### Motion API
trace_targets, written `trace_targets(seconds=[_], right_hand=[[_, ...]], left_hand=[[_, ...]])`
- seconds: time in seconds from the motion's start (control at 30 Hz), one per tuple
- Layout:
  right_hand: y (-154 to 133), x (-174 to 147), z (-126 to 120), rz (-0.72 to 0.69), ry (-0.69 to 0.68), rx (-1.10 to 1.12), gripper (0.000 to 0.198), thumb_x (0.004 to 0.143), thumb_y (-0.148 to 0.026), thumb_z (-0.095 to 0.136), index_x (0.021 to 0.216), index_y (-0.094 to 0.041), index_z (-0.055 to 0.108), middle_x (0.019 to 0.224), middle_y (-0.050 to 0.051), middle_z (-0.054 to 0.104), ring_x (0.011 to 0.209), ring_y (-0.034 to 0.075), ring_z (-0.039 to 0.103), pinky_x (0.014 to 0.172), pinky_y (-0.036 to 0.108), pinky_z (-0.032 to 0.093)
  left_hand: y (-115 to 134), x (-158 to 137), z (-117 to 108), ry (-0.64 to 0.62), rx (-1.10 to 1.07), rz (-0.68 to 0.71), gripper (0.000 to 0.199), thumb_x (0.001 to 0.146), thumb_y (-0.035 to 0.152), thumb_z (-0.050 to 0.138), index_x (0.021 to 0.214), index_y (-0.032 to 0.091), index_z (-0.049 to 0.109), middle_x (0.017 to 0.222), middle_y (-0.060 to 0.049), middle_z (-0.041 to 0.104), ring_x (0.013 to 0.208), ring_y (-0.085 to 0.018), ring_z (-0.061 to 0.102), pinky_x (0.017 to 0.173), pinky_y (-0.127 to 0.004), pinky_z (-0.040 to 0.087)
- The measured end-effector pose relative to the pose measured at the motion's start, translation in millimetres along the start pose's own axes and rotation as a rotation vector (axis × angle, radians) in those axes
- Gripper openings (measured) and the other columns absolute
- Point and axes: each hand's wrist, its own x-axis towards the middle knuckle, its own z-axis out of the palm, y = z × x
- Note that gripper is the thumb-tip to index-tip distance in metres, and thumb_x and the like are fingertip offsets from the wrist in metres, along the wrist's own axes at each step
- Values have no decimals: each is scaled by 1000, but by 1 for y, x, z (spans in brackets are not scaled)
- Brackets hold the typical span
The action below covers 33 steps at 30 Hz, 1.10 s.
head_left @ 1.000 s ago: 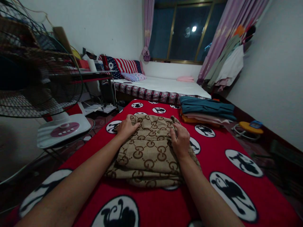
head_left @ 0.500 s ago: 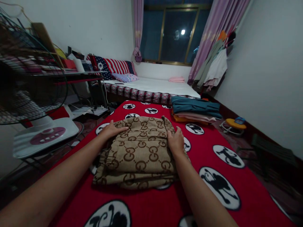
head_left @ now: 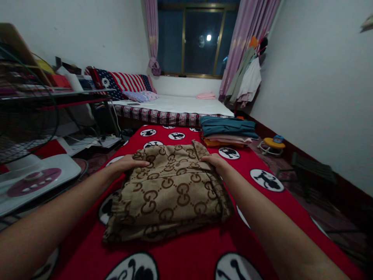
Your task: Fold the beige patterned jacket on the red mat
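Note:
A tan jacket (head_left: 170,190) with a brown letter pattern lies folded into a thick bundle on a red blanket (head_left: 186,258) printed with black cats in white circles. My left hand (head_left: 131,163) grips its far left corner, thumb on top and the other fingers hidden beneath or behind the cloth. At the far right corner, my right hand (head_left: 215,160) is closed on the fabric, its thumb lying over the edge and its fingers mostly out of sight. The bundle's near edge rests on the blanket.
Beyond the jacket, to the right, sits a stack of folded clothes (head_left: 229,128), teal on top. Behind stands a white-covered bed (head_left: 180,104). On the left are a wire-caged fan (head_left: 26,116) and a cluttered desk (head_left: 84,93); a yellow stool (head_left: 272,143) stands right.
My head view has turned slightly right. The jacket has shifted a little nearer and tilted, and both hands have closed more firmly round its far corners.

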Motion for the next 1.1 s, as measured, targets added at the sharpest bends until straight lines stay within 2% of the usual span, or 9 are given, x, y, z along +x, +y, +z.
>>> trace_targets(seconds=[0.1,0.27,0.4,0.5,0.63,0.7,0.83,0.97,1.1], right_hand=[[-23,-11,-21,-52,-20,121,19,53,-18,68,72,-14,67,62,0,67,54,14,61,52,24,49],[-79,-12,-76,-703,276,411,37,56,-29,74,90,-18,68,85,-1,70,75,18,65,65,32,55],[-76,-19,-106,-1062,560,227,28,70,-35,69,95,-21,67,96,3,70,93,22,64,82,38,54],[-15,-36,-110,-1083,570,-4,22,76,-35,62,90,-19,68,95,7,70,97,25,64,87,43,52],[89,-55,-107,-855,70,-301,19,69,-19,60,83,-21,72,101,8,73,96,25,67,87,43,53],[117,-61,-107,-731,97,-289,26,69,-15,54,86,-22,72,102,7,73,97,24,68,89,44,53],[105,-74,-96,-702,253,-232,23,81,-22,53,96,-23,70,106,7,71,105,23,64,98,45,47],[79,-89,-70,-804,142,-427,45,78,-34,69,121,-22,62,128,10,60,120,27,53,102,45,44],[83,-88,-53,-828,79,-702,53,79,-18,65,130,-28,59,137,5,56,120,29,49,101,49,44]], left_hand=[[32,-13,-11,-36,-35,101,67,37,50,86,97,23,72,96,-3,76,96,-31,69,85,-40,57],[110,-36,-40,395,-61,790,85,55,63,79,127,24,56,130,-2,63,118,-25,58,92,-42,48],[120,-45,-36,736,167,1012,72,65,61,74,124,29,52,128,3,61,120,-22,55,99,-42,45],[70,-43,-17,588,415,1147,52,71,44,70,117,23,57,124,-5,61,122,-26,52,106,-46,41],[-12,-45,6,164,672,1044,25,80,20,54,97,29,69,137,-3,53,131,-28,45,109,-53,34],[-28,-50,12,100,665,1011,26,81,15,49,87,28,71,133,-3,56,125,-27,50,106,-50,38],[-4,-57,25,110,524,992,26,88,21,49,107,25,67,127,-7,59,119,-24,54,102,-41,44],[24,-54,52,-43,553,1024,55,85,40,63,136,25,49,146,-11,44,133,-28,41,111,-46,36],[20,-46,80,-162,632,1036,66,77,43,72,138,31,49,141,-9,47,129,-31,44,108,-48,36]])
